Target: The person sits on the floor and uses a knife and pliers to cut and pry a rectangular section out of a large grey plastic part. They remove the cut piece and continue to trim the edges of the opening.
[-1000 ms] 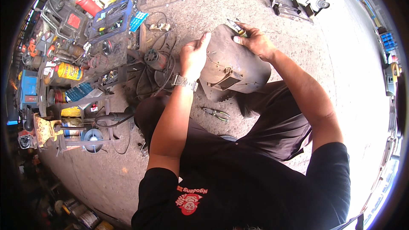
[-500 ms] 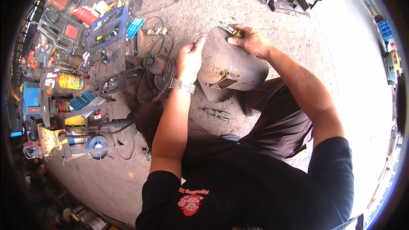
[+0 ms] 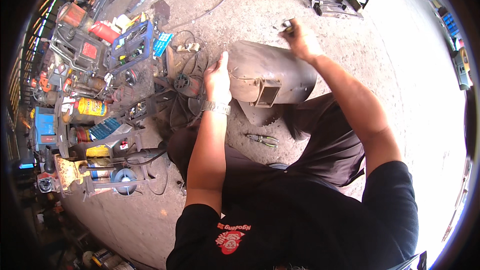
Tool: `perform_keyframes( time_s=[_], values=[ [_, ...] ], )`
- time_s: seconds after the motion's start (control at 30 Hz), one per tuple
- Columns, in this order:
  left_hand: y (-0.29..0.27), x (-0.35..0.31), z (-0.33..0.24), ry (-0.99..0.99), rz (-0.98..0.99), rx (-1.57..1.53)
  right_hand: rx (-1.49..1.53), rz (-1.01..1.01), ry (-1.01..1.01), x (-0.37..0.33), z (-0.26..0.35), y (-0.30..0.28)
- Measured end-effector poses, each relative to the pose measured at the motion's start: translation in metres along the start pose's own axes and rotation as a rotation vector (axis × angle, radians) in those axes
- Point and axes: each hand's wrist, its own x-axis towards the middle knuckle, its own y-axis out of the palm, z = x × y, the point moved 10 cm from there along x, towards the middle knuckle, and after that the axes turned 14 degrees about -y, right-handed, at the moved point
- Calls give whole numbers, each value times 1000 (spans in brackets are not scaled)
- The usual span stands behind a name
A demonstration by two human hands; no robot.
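A dull, rusty-brown curved welding mask [image 3: 245, 65] with a raised rectangular window frame rests in front of me by my knee. My left hand [image 3: 218, 79] is closed on its left edge, the thumb pointing away from me. Just beyond the mask's far right edge, my right hand [image 3: 303, 41] is raised, its fingers wrapped round a small hand tool [image 3: 287, 26] with a metal tip; its exact kind is unclear. On the floor between my legs lie pliers [image 3: 263, 140] with green-and-black handles. A jagged-edged dark sheet [image 3: 260, 115] shows below the mask.
At left stand a blue crate [image 3: 131, 45], a yellow can [image 3: 90, 107] and a cluttered metal rack. A corded power tool [image 3: 186, 84] lies beside my left forearm. Metal frames [image 3: 335, 6] sit on the floor at the far right.
My right hand has lifted away from the mask's far edge with the small tool and turned. The mask has tilted, so its window frame faces up more; my left hand keeps hold.
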Motion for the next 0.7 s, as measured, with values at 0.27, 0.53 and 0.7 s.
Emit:
perform_keyframes(
  time_s=[0.27, 0.53, 0.7],
  values=[
    [-53, 4, -16, -51, -167, -283, 265, -141, 378, -58, -11, -53],
    [-40, -38, -25, -24, -274, -351, 265, -249, 6, -105, 81, 22],
    [-33, -53, -31, 32, -208, -313, 240, -381, -100, -93, 107, 13]
  ],
)
